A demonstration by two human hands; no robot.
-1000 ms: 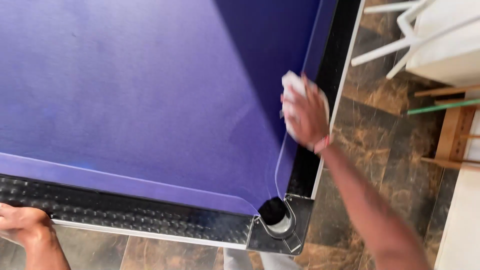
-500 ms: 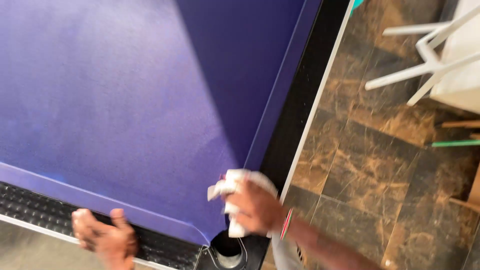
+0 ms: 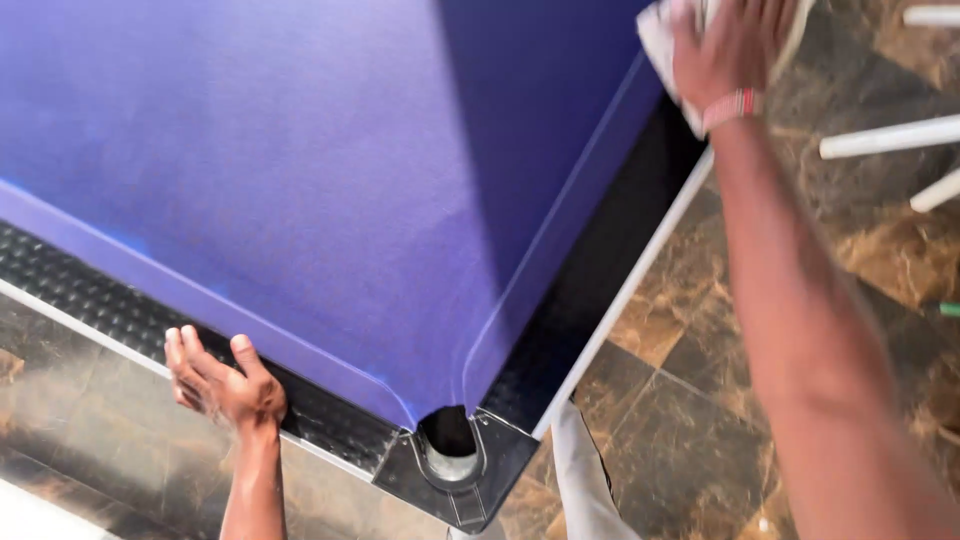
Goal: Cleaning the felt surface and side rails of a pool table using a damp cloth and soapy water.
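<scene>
Right hand (image 3: 735, 45) pressed flat on a crumpled white cloth (image 3: 660, 40), fingers spread over it, cloth pinned against the black side rail (image 3: 600, 290) of a pool table with purple felt (image 3: 300, 160). Cloth partly hidden under the palm, edges sticking out to the left of the hand and below the wrist. Pink and white striped band (image 3: 730, 107) around that wrist, just below the cloth.

Left hand (image 3: 222, 385) empty, fingers loosely curled and resting on the black studded near rail (image 3: 90, 305), well apart from the right hand and the cloth. Thumb toward the felt side, fingertips touching the rail's edge.

Round corner pocket (image 3: 450, 445) with grey metal trim between the two arms, nearer to the left hand, just to its right. White table leg (image 3: 585, 480) below the pocket. Brown marbled tile floor (image 3: 700, 340) under the right forearm; white chair legs (image 3: 890, 135) to the right of that hand.
</scene>
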